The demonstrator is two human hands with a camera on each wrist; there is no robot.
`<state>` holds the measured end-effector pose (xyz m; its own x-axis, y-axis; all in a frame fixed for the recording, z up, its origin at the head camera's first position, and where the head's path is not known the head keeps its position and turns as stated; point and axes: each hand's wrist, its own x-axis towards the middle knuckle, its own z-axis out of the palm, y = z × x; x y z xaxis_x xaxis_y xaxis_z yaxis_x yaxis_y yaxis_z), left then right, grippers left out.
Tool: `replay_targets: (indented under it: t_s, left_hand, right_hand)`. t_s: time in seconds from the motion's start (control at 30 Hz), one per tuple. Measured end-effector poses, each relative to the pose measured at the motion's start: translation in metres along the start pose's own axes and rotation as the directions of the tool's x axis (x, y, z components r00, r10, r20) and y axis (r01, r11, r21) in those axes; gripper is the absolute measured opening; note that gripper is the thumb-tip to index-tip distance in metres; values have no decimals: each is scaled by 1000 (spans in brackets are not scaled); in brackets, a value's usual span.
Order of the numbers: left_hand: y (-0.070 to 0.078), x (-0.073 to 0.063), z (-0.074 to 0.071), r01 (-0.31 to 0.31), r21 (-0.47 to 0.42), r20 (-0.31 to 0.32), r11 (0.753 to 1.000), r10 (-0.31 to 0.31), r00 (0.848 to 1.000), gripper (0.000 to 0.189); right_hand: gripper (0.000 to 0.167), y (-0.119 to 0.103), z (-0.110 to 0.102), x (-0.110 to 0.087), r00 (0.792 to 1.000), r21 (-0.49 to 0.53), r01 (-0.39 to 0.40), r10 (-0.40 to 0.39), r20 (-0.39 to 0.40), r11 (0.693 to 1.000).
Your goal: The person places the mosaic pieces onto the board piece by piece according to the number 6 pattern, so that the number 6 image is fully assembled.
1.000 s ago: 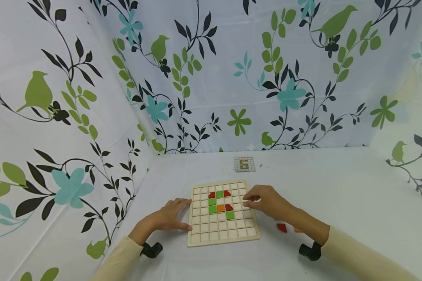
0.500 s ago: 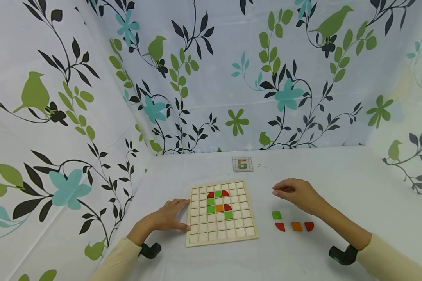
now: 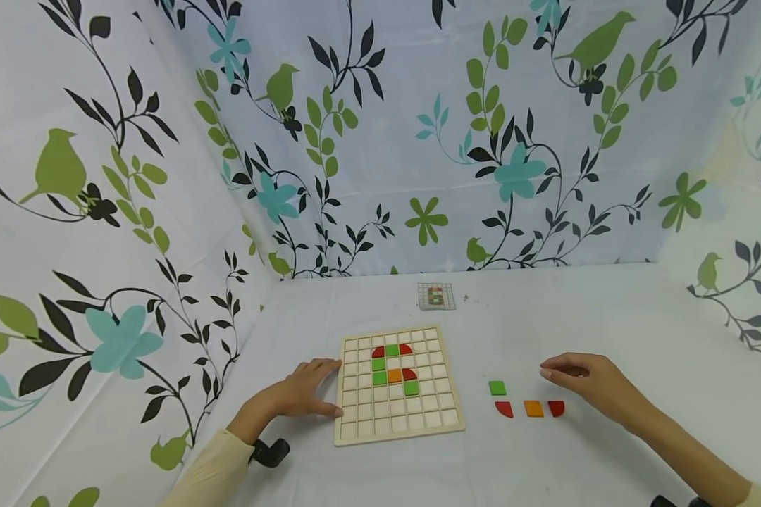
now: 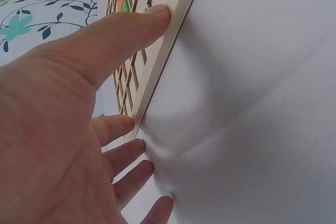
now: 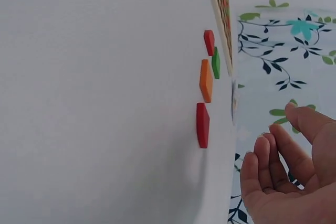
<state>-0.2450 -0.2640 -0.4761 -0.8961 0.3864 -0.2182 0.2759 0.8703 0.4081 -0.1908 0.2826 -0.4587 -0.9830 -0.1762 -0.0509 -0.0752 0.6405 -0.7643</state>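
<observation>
My left hand (image 3: 304,391) rests at the left edge of a wooden grid board (image 3: 390,424). In the left wrist view the thumb (image 4: 152,22) lies on the frame and the spread fingers touch its side. Red, green and orange tiles sit in several cells, forming a bent shape. My right hand (image 3: 586,380) hovers over the table, fingers loosely bent, nothing held. Nearest it are a red quarter-round tile (image 3: 556,408) and an orange square tile (image 3: 533,408). Left of these lie another red quarter-round tile (image 3: 504,409) and a green square tile (image 3: 497,388).
A small pattern card (image 3: 436,296) with a printed grid and coloured shape lies behind the board. White cloth covers the table (image 3: 482,465). A curtain (image 3: 380,141) printed with leaves and birds hangs behind and at the sides.
My right hand has withdrawn from the board's right edge, moving right past the loose tiles, which are now uncovered. The left hand keeps its place on the board.
</observation>
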Motion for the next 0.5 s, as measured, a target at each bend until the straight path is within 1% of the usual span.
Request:
replay_targets:
  t_s: [0.13,0.23,0.3,0.37,0.5]
  left_hand:
    - [-1,1,0,3,2,-1,1000,-3,1000,100]
    - [0,-1,0,7,4,5,1000,-7,1000,101]
    - [2,-2,-1,2,9,10,1000,-2,1000,101]
    - [4,-3,-3,-10,11,10,1000,9,1000,102]
    - [6,-4,-3,-14,7,14,1000,14,1000,103]
  right_hand:
    - [49,16,1,-9,997,9,-69,68,30,998]
    - [45,28,4,-14,998,-3,-51,51,35,999]
    - [41,33,7,-17,999,-9,-31,31,23,999]
    - [37,37,10,-20,1000,-27,12,-12,3,1000]
    - [32,38,15,-24,997,-80,49,-54,-54,996]
